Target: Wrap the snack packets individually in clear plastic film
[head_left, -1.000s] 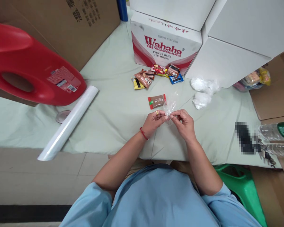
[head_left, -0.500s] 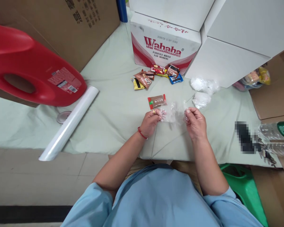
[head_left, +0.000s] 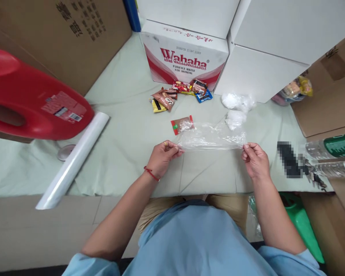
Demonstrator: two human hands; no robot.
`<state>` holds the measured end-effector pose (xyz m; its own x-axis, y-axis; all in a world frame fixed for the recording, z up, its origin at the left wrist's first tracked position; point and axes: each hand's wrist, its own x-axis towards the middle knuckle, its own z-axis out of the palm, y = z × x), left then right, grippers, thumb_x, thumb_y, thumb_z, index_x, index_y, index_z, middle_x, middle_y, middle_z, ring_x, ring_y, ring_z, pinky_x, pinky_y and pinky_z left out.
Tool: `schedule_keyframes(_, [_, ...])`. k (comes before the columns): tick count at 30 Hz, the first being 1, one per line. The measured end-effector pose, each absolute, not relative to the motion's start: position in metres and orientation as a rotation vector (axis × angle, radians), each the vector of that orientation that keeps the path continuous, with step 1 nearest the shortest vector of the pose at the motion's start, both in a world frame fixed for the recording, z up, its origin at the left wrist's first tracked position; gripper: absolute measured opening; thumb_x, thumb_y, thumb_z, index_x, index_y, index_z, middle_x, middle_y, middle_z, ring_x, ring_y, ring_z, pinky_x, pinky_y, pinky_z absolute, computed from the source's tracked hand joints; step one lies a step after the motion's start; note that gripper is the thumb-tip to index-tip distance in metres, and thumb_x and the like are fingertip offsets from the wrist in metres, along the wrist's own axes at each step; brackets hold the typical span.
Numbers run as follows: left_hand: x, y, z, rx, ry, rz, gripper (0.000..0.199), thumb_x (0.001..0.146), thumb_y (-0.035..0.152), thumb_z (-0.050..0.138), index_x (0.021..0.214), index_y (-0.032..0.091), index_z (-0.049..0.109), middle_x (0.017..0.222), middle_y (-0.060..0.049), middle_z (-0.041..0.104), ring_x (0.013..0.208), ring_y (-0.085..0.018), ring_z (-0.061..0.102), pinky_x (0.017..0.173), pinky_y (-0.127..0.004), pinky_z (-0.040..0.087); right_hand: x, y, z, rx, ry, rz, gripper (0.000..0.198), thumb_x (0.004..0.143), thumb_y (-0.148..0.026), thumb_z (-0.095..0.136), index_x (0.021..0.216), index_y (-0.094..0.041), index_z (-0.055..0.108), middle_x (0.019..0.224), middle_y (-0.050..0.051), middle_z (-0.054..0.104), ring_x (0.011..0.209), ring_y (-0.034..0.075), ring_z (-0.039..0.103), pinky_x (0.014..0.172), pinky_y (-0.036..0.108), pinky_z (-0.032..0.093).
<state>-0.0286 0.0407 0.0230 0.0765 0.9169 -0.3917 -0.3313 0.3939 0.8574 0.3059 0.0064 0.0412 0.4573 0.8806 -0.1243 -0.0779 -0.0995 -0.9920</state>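
Plastic film (head_left: 211,142) stretches above the cloth-covered table (head_left: 126,161), left hand (head_left: 161,159) pinching its eight o'clock corner, right hand (head_left: 255,159) its four o'clock; a brown-and-red snack packet (head_left: 178,124) lies at its ten o'clock.

Cloth-covered table (head_left: 209,172), wrapped snacks (head_left: 164,101), crumpled clear plastic (head_left: 235,120), white roll (head_left: 74,158) (overhanging the edge)

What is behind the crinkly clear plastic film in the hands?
Behind the film: pale green cloth, crumpled white plastic and part of a brown-and-red wrapped packet. Shiny creases obscure the packet's lower right part.
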Motion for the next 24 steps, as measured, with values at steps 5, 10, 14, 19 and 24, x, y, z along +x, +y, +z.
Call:
schedule_keyframes(5, [-0.040, 0.022, 0.021, 0.763, 1.248, 0.858, 0.039, 0.062, 0.040, 0.091, 0.080, 0.015, 0.066, 0.077, -0.004, 0.072, 0.069, -0.016, 0.071, 0.060, -0.025, 0.053, 0.320, 0.002, 0.031, -1.691, -0.931, 0.926, 0.041, 0.067, -0.048, 0.087, 0.090, -0.019, 0.068, 0.084, 0.002, 0.070, 0.056, 0.009, 0.047, 0.051, 0.025, 0.038])
schedule_keyframes(10, [-0.046, 0.018, 0.025, 1.033, 1.367, 0.687, 0.039, 0.079, 0.055, 0.077, 0.088, 0.019, 0.067, 0.081, -0.004, 0.075, 0.049, -0.013, 0.059, 0.048, -0.027, 0.038, 0.306, 0.006, 0.052, -1.791, -1.159, 0.390, 0.030, 0.085, -0.041, 0.074, 0.107, -0.021, 0.070, 0.090, 0.003, 0.069, 0.063, 0.013, 0.053, 0.059, 0.028, 0.044])
schedule_keyframes(14, [-0.045, 0.021, 0.031, 1.466, 1.707, 0.520, 0.034, 0.087, 0.055, 0.069, 0.086, 0.021, 0.068, 0.081, -0.006, 0.072, 0.066, -0.021, 0.063, 0.060, -0.032, 0.043, 0.255, 0.011, 0.065, -1.572, -1.616, 0.429, 0.016, 0.097, -0.035, 0.063, 0.100, -0.023, 0.072, 0.091, 0.004, 0.070, 0.074, 0.017, 0.062, 0.071, 0.031, 0.052])
schedule_keyframes(19, [-0.019, 0.028, 0.035, 1.836, 1.991, 0.462, 0.049, 0.089, 0.057, 0.067, 0.123, 0.022, 0.062, 0.122, -0.012, 0.064, 0.108, -0.030, 0.065, 0.072, -0.036, 0.051, 0.197, 0.007, 0.043, -1.480, -2.171, 0.547, 0.028, 0.100, -0.023, 0.056, 0.124, -0.024, 0.071, 0.129, 0.011, 0.066, 0.107, 0.023, 0.069, 0.089, 0.036, 0.059])
schedule_keyframes(24, [-0.005, 0.047, 0.021, 1.851, 1.967, 0.492, 0.021, 0.095, 0.037, 0.059, 0.108, 0.023, 0.068, 0.116, -0.010, 0.065, 0.112, -0.028, 0.063, 0.076, -0.035, 0.051, 0.195, -0.006, 0.019, -1.504, -2.276, 0.596, 0.030, 0.100, -0.022, 0.056, 0.125, -0.023, 0.072, 0.148, 0.014, 0.057, 0.131, 0.029, 0.061, 0.106, 0.045, 0.056])
